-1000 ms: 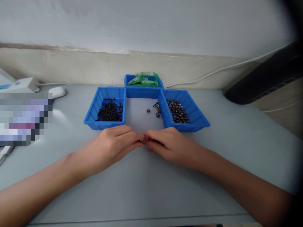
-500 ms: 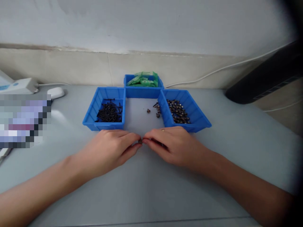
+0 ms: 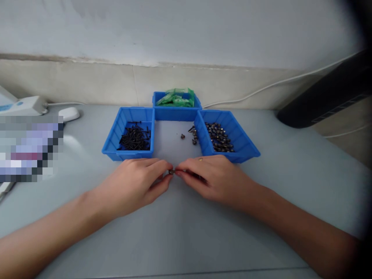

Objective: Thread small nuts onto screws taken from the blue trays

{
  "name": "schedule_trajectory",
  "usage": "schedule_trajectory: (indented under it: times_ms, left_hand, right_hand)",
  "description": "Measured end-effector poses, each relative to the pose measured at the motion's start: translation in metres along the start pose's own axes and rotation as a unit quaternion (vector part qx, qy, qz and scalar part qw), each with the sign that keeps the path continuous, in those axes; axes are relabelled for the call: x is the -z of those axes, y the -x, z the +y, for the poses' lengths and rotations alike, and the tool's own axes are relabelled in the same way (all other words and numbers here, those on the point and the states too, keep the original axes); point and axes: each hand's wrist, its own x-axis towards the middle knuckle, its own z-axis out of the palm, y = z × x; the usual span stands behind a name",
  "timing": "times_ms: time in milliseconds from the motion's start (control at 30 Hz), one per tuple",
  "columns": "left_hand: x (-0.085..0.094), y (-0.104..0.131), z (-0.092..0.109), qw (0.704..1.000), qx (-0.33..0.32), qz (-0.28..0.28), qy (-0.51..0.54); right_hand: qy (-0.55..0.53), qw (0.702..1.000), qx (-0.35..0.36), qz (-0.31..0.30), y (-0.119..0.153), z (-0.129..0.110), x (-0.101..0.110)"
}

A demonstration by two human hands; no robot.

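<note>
My left hand point(image 3: 141, 182) pinches a small dark metal piece point(image 3: 171, 171) between thumb and finger, just in front of the trays. From the right, my right hand point(image 3: 210, 178) grips the thin end of the same piece, its fingers pressed together. Black screws point(image 3: 136, 136) fill part of the left blue tray point(image 3: 113, 133). Shiny metal fasteners point(image 3: 219, 136) lie in the right blue tray point(image 3: 244, 139). Between the trays, a loose fastener point(image 3: 183, 136) and several others point(image 3: 194, 135) rest on the table.
A rear blue tray point(image 3: 177, 113) holds green plastic packets point(image 3: 177, 97). A blurred-out device point(image 3: 29, 149), a white case point(image 3: 69, 114) and a white power strip point(image 3: 30, 105) are at the left. A black cylindrical object point(image 3: 322, 97) leans at the right, near a white cable point(image 3: 261, 91).
My left fingertips have shifted slightly left, and more of the small metal piece shows between my two hands. My right hand is almost still.
</note>
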Motion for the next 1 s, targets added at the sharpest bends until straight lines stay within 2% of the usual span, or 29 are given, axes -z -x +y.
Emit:
schedule_trajectory:
  times_ms: [200,300,633,867,1000]
  left_hand:
    - [-0.0007,0.0019,-0.0006,0.996,-0.046,0.082,0.011]
    - [0.0015,0.0015,0.0006,0.993,-0.070,0.090,0.014]
    - [0.0022,-0.0008,0.0014,0.998,-0.032,0.044,0.015]
    - [0.0011,-0.0025,0.0027,1.000,-0.001,-0.012,0.028]
    - [0.0007,-0.0021,0.0029,0.998,0.007,-0.031,0.054]
  right_hand:
    - [-0.006,1.000,-0.011,-0.008,-0.0011,0.0003,0.0006]
    - [-0.009,1.000,-0.005,-0.021,-0.0017,-0.0008,-0.0011]
    - [-0.029,0.999,0.012,-0.011,0.0009,0.0024,-0.0043]
    - [-0.032,0.998,0.038,0.040,0.0000,-0.0026,0.0005]
    - [-0.029,0.997,0.049,0.050,0.0000,-0.0052,0.0018]
